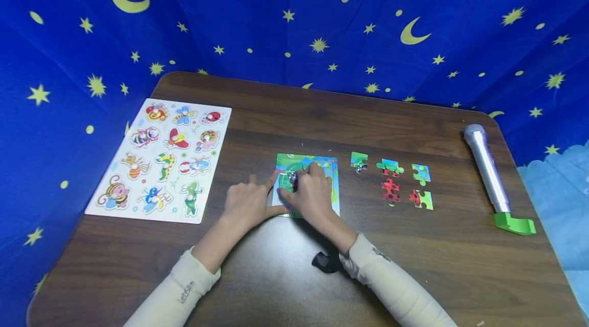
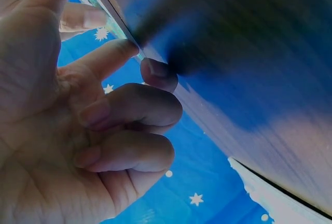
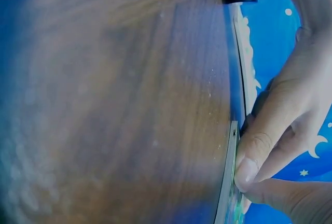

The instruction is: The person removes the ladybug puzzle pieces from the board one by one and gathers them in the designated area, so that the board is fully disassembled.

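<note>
A small square jigsaw puzzle board (image 1: 335,199) with a green and blue picture lies at the table's middle. My left hand (image 1: 246,204) touches it at the left and near edges with outstretched forefinger and thumb; in the left wrist view two other fingers (image 2: 140,154) curl loosely. Over the board, my right hand (image 1: 315,191) bends its fingers down, thumb touching the surface. A dark and white patch of the picture shows by its fingertips; whether they pinch a piece is hidden. In the right wrist view the thumb (image 3: 249,169) rests against the board's face.
Several loose jigsaw pieces (image 1: 390,190) lie right of the board. A white insect peg puzzle (image 1: 156,163) occupies the table's left. Towards the right edge lies a silver microphone-shaped object (image 1: 488,168) with a green end (image 1: 515,225). A black object (image 1: 325,262) sits by the right sleeve.
</note>
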{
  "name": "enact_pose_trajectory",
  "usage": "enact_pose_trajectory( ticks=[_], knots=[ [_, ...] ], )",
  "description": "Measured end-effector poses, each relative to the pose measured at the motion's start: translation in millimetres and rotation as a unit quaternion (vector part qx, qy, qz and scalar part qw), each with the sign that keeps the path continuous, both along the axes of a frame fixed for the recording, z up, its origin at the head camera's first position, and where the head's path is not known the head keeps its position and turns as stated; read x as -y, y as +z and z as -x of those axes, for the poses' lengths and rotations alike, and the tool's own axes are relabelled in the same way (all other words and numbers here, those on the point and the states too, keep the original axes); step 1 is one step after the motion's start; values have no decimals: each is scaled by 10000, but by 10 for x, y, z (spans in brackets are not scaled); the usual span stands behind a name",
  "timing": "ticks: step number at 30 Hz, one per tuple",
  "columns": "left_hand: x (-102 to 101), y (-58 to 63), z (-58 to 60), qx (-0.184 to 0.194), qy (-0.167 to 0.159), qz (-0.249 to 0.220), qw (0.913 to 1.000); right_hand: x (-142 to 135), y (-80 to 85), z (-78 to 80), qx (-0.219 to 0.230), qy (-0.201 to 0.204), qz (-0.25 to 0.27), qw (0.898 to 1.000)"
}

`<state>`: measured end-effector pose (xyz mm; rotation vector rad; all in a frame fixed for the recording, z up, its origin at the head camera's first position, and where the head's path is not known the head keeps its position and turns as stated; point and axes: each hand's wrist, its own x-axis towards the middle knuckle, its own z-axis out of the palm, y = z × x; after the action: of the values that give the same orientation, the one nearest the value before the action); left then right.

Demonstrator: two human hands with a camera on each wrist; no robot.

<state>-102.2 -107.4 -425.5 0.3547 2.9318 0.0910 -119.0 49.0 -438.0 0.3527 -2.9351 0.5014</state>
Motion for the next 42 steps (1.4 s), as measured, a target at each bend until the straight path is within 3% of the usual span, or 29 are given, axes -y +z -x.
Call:
enact_pose_trajectory(
  ticks=[7,15,28,35,42],
  knots=[
    [-14,-6,5,-94,-37,-8,9999,-23,-12,22,-167,-134,-382,9990],
    [-39,-10,17,2,-56,4,10000,-139,4,54,-320,-25,-74,9995],
    [-29,13,11,113,46,14,9999,-937,159,9,-641,-454,-78,9969],
    [-25,9,13,173,76,-16,9998,-1317,113,14,-533,-659,-291,9960],
    [-22,14,16,258,115,-35,9996,-1487,72,10,-209,-744,-473,9959]
  ],
)
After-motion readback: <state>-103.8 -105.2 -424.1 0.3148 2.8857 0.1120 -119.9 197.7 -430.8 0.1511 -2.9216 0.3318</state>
